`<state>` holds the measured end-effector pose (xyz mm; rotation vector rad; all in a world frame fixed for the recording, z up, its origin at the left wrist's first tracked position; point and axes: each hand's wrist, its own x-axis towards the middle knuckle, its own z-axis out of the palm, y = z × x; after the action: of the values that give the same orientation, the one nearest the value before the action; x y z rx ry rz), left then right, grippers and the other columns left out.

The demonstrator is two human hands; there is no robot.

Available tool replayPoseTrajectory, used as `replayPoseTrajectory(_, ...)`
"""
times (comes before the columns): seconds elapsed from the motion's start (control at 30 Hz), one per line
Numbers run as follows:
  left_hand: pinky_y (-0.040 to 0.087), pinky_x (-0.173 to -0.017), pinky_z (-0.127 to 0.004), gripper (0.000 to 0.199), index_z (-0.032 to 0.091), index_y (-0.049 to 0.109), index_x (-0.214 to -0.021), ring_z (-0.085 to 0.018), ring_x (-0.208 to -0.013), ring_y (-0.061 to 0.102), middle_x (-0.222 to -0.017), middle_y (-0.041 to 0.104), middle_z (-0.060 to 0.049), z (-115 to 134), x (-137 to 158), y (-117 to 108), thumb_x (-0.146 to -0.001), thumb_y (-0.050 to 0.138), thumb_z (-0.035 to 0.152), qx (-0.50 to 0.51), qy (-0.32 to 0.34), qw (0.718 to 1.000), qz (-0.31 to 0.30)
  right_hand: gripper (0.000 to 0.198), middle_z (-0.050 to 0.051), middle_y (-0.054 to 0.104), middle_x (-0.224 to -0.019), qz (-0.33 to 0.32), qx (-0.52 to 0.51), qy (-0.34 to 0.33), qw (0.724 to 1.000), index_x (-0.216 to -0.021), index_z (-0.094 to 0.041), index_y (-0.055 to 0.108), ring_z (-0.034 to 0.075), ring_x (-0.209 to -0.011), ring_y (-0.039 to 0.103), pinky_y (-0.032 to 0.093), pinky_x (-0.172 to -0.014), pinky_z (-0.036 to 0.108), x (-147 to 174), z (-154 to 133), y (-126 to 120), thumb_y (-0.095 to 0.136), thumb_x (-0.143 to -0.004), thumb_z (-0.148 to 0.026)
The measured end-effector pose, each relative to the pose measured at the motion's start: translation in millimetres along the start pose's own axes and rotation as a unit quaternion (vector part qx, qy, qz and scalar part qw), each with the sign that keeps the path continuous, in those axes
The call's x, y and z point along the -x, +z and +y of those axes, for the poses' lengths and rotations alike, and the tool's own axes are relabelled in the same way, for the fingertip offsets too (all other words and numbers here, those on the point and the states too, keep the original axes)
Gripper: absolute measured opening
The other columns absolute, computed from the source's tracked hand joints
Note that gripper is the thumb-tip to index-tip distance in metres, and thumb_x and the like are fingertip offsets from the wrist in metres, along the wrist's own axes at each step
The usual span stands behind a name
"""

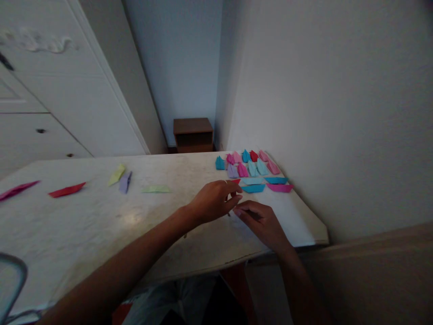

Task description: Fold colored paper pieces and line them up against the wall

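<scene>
My left hand (214,200) is above the white table, its thumb and fingers curled toward each other. My right hand (262,221) is just below and to the right, thumb and fingertips pressed together close to the left thumb. Whatever lies between the fingers of either hand is too small or hidden to make out. Just past my left fingers shows a red folded paper (236,181), partly covered by them. Beside it lie flat folded strips: a blue one (253,188), a pale blue one (252,181) and a magenta one (280,188).
Several small folded paper shapes, among them a teal one (220,163), stand in rows at the table's (199,253) far right. Leftward lie a pale green strip (156,188), a purple piece (125,182), a yellow piece (117,174) and a red strip (67,190). A wall (321,113) borders the right.
</scene>
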<state>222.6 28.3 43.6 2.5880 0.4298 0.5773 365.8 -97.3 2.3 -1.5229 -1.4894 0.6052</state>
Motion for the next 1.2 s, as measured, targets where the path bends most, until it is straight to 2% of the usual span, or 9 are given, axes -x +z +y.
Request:
replayPoseTrajectory(0.13, 0.042, -0.061, -0.024, 0.014, 0.018, 0.065, -0.085, -0.012, -0.063, 0.056, -0.074, 0.066, -0.001, 11.0, 61.5, -19.3, -0.089, 0.056, 0.027, 0.042, -0.083, 0.995, 0.034, 0.028, 0.001, 0.066, -0.073, -0.008, 0.006, 0.007, 1.000, -0.077, -0.020, 0.066, 0.016, -0.069, 0.061, 0.047, -0.063, 0.025, -7.6, -13.3, 6.6, 0.054, -0.093, -0.040)
replayPoseTrajectory(0.27, 0.039, -0.056, -0.022, 0.013, 0.017, 0.060, -0.077, -0.010, -0.057, 0.050, -0.065, 0.060, 0.002, 3.8, 118.4, -37.4, -0.086, 0.058, 0.026, 0.072, -0.164, 0.979, 0.101, 0.026, 0.001, 0.067, -0.074, -0.061, 0.014, -0.033, 0.997, -0.083, -0.020, 0.067, 0.016, -0.068, 0.061, 0.047, -0.062, 0.025, -22.2, -42.5, 28.5, 0.055, -0.092, -0.042)
replayPoseTrajectory(0.47, 0.036, -0.052, -0.021, 0.017, 0.017, 0.058, -0.073, -0.010, -0.055, 0.046, -0.062, 0.055, 0.003, -12.7, 183.9, -61.3, -0.086, 0.057, 0.029, 0.105, -0.265, 0.942, 0.180, 0.016, 0.002, 0.069, -0.078, -0.143, 0.007, -0.114, 0.983, -0.088, -0.020, 0.067, 0.016, -0.068, 0.062, 0.047, -0.061, 0.026, -67.4, -86.7, 96.0, 0.057, -0.090, -0.033)
replayPoseTrajectory(0.57, 0.035, -0.051, -0.021, 0.017, 0.017, 0.058, -0.074, -0.009, -0.055, 0.047, -0.062, 0.055, 0.003, -17.8, 207.8, -63.9, -0.085, 0.057, 0.030, 0.137, -0.283, 0.927, 0.204, 0.012, 0.002, 0.068, -0.081, -0.140, 0.052, -0.157, 0.976, -0.094, -0.018, 0.066, 0.015, -0.070, 0.061, 0.048, -0.067, 0.027, -99.6, -96.9, 137.0, 0.059, -0.086, -0.024)
replayPoseTrajectory(0.67, 0.036, -0.052, -0.021, 0.019, 0.017, 0.059, -0.076, -0.010, -0.056, 0.049, -0.065, 0.057, 0.002, -23.7, 224.8, -65.1, -0.086, 0.058, 0.033, 0.169, -0.293, 0.912, 0.230, 0.025, 0.006, 0.065, -0.096, -0.127, 0.161, -0.185, 0.961, -0.106, -0.017, 0.065, 0.016, -0.075, 0.061, 0.048, -0.074, 0.029, -129.4, -99.8, 170.4, 0.060, -0.082, -0.018)
replayPoseTrajectory(0.77, 0.037, -0.053, -0.021, 0.021, 0.017, 0.061, -0.078, -0.010, -0.058, 0.050, -0.066, 0.058, 0.002, -33.0, 235.4, -70.1, -0.086, 0.058, 0.036, 0.190, -0.298, 0.901, 0.251, 0.037, 0.012, 0.061, -0.113, -0.156, 0.293, -0.160, 0.930, -0.118, -0.016, 0.063, 0.021, -0.092, 0.062, 0.047, -0.081, 0.030, -149.1, -99.9, 190.4, 0.063, -0.081, -0.019)
replayPoseTrajectory(0.93, 0.039, -0.054, -0.021, 0.024, 0.016, 0.061, -0.078, -0.010, -0.057, 0.051, -0.066, 0.057, 0.002, -48.2, 243.9, -79.1, -0.084, 0.060, 0.039, 0.288, -0.295, 0.866, 0.283, 0.022, 0.014, 0.065, -0.103, -0.232, 0.407, -0.142, 0.872, -0.096, -0.015, 0.072, 0.024, -0.094, 0.062, 0.045, -0.081, 0.030, -158.1, -102.4, 198.3, 0.053, -0.089, -0.025)
replayPoseTrajectory(1.07, 0.041, -0.055, -0.021, 0.026, 0.015, 0.061, -0.077, -0.010, -0.057, 0.051, -0.067, 0.059, 0.001, -48.0, 245.8, -80.5, -0.082, 0.063, 0.041, 0.333, -0.285, 0.852, 0.288, 0.020, 0.012, 0.068, -0.099, -0.228, 0.403, -0.161, 0.872, -0.094, -0.015, 0.072, 0.022, -0.090, 0.063, 0.043, -0.080, 0.029, -156.0, -106.7, 199.6, 0.055, -0.088, -0.024)
replayPoseTrajectory(1.2, 0.042, -0.055, -0.021, 0.027, 0.016, 0.061, -0.076, -0.010, -0.057, 0.052, -0.067, 0.060, 0.001, -43.0, 246.3, -81.2, -0.079, 0.064, 0.042, 0.345, -0.286, 0.847, 0.285, 0.023, 0.010, 0.071, -0.097, -0.226, 0.383, -0.128, 0.886, -0.104, -0.013, 0.070, 0.020, -0.088, 0.063, 0.043, -0.077, 0.026, -156.0, -110.1, 203.0, 0.060, -0.084, -0.021)
